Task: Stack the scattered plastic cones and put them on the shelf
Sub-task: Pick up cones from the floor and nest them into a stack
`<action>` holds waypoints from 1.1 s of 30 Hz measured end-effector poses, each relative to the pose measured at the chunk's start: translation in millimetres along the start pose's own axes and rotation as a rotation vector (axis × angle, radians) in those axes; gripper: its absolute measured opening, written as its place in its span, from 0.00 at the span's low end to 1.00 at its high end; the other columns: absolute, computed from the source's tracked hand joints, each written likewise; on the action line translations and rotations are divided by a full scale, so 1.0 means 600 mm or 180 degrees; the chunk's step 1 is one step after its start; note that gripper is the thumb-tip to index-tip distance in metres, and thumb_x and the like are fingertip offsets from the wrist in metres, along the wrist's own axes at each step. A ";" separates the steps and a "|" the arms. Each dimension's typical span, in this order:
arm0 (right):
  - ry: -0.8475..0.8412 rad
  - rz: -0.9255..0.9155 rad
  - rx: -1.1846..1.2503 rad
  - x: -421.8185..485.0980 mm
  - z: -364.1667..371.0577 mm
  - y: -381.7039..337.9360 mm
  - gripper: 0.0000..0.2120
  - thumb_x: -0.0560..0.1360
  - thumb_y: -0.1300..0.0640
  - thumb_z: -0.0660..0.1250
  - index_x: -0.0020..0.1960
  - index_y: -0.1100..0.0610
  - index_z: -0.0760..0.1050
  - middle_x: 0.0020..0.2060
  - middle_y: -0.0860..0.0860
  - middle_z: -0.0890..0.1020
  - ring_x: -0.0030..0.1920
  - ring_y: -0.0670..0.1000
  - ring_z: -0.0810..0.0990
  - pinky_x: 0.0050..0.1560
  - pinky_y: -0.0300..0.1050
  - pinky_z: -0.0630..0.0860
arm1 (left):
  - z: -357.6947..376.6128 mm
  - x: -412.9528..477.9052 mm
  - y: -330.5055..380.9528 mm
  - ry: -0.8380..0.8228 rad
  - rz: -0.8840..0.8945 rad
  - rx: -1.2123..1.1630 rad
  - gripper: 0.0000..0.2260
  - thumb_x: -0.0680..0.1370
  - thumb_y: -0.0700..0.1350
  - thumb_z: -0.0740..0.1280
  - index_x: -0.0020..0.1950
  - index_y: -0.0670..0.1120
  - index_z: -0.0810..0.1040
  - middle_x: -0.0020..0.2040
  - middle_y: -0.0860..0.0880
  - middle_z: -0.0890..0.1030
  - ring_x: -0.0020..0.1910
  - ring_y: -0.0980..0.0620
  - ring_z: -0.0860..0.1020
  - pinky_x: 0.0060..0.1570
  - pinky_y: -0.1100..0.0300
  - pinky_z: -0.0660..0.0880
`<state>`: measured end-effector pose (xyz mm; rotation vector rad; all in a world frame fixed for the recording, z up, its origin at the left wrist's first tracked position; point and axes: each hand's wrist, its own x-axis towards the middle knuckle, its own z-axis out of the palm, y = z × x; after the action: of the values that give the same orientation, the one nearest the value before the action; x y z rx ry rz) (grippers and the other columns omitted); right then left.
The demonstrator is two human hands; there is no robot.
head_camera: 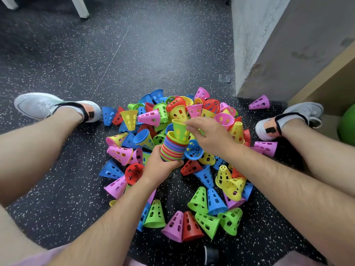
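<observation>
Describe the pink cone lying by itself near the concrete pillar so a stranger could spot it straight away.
Find the grey concrete pillar at the upper right. At its base, on the speckled black floor, a pink perforated cone lies on its side. Unlike the other pink cones, it lies alone, clear of the colourful heap.

One stack [172,148] of nested cones carries one green cone [180,129] on top, between two hands, left hand [161,166] and right hand [209,135]. Several dozen loose cones [199,200] in five colours overlap too much for an exact count, and one pink cone [259,102] lies alone at two o'clock. Two shoes [55,107], one green ball [347,127] and two white legs [80,6] also show.
</observation>
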<state>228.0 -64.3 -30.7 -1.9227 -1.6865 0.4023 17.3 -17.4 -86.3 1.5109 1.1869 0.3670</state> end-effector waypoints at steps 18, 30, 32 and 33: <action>-0.0805 0.0854 -0.1234 -0.026 -0.012 0.051 0.16 0.78 0.58 0.58 0.64 0.54 0.77 0.75 0.49 0.67 0.74 0.53 0.62 0.76 0.57 0.59 | 0.014 -0.005 0.015 -0.0189 0.0053 0.0054 0.27 0.69 0.45 0.82 0.63 0.50 0.73 0.50 0.51 0.81 0.48 0.54 0.81 0.45 0.61 0.76; -0.0361 0.0873 -0.0825 -0.020 -0.022 0.049 0.31 0.77 0.35 0.63 0.69 0.58 0.72 0.63 0.51 0.75 0.65 0.51 0.71 0.69 0.51 0.68 | 0.011 -0.005 0.009 -0.0178 0.0034 0.0072 0.28 0.68 0.44 0.82 0.62 0.49 0.72 0.50 0.48 0.81 0.46 0.51 0.82 0.46 0.56 0.79; -0.0079 0.0907 -0.0486 -0.016 -0.030 0.035 0.37 0.70 0.28 0.66 0.66 0.55 0.72 0.59 0.48 0.75 0.61 0.48 0.72 0.64 0.46 0.71 | 0.009 -0.005 0.007 -0.0154 0.0021 0.0079 0.27 0.68 0.45 0.82 0.62 0.50 0.72 0.50 0.49 0.82 0.47 0.50 0.82 0.47 0.54 0.79; 0.0047 0.0938 -0.0328 -0.013 -0.032 0.027 0.36 0.69 0.27 0.68 0.64 0.54 0.73 0.57 0.47 0.75 0.59 0.47 0.72 0.60 0.44 0.71 | 0.008 -0.005 0.007 -0.0144 0.0018 0.0079 0.27 0.68 0.45 0.82 0.62 0.50 0.72 0.49 0.49 0.82 0.46 0.51 0.82 0.46 0.55 0.79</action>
<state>250.5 -77.1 -25.4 -2.2533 -1.4413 0.4164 21.9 -22.0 -83.1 1.5366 1.1556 0.3215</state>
